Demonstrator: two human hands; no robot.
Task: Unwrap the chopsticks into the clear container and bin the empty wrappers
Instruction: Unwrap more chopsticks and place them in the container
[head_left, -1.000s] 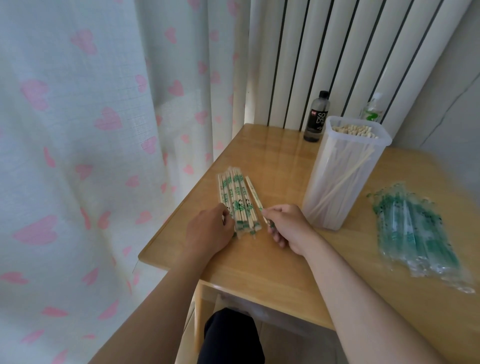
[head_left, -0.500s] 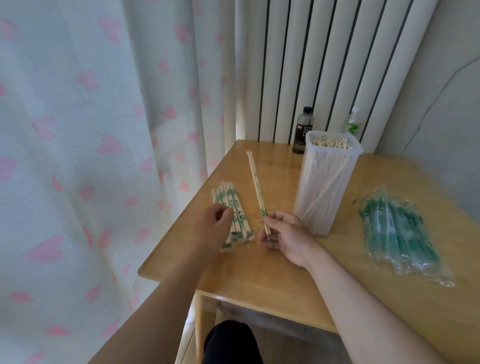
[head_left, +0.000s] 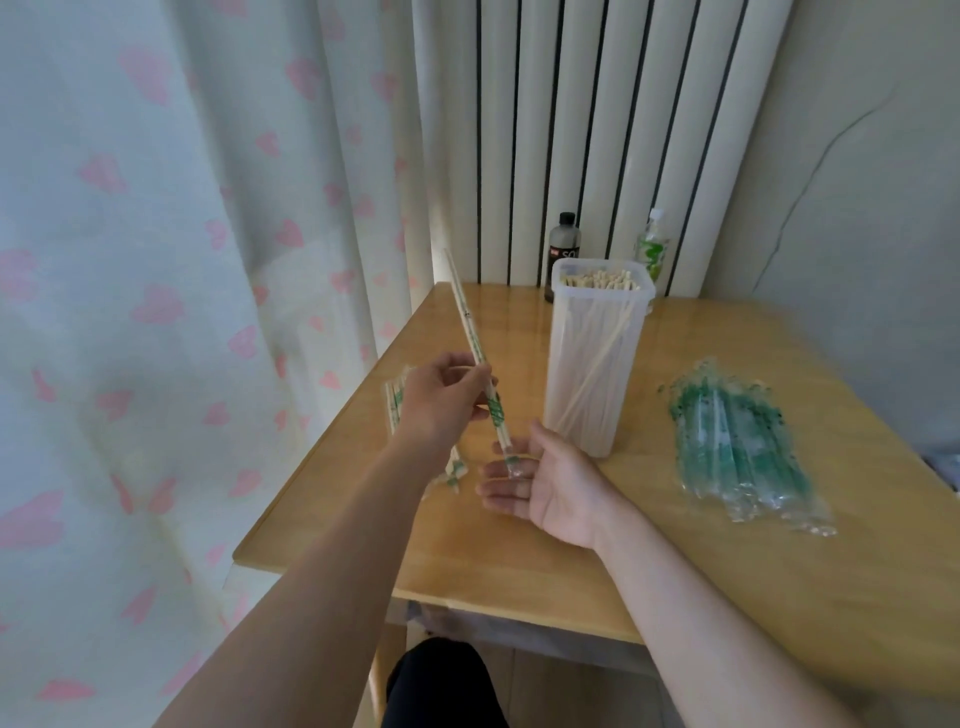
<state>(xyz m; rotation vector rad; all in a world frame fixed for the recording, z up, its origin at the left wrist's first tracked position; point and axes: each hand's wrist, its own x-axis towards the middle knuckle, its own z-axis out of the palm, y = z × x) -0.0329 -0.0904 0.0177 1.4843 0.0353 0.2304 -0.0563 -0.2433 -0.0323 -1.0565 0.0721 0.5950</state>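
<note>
Wrapped chopsticks (head_left: 468, 322) are pinched mid-length by the left hand (head_left: 439, 402); their lower tip rests on the open, relaxed fingers of the right hand (head_left: 550, 483).

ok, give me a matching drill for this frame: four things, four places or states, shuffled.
1. long wrapped chopstick pair with green print
2. tall clear plastic container
3. pile of empty clear green-printed wrappers
4. dark bottle with black cap

A. flat on the wooden table, right side
B. tilted in the air, pinched by the left hand, lower end at the right hand
C. upright at the table's back edge
D. upright mid-table, full of bare chopsticks

Pairs: 1-B, 2-D, 3-A, 4-C.
</note>
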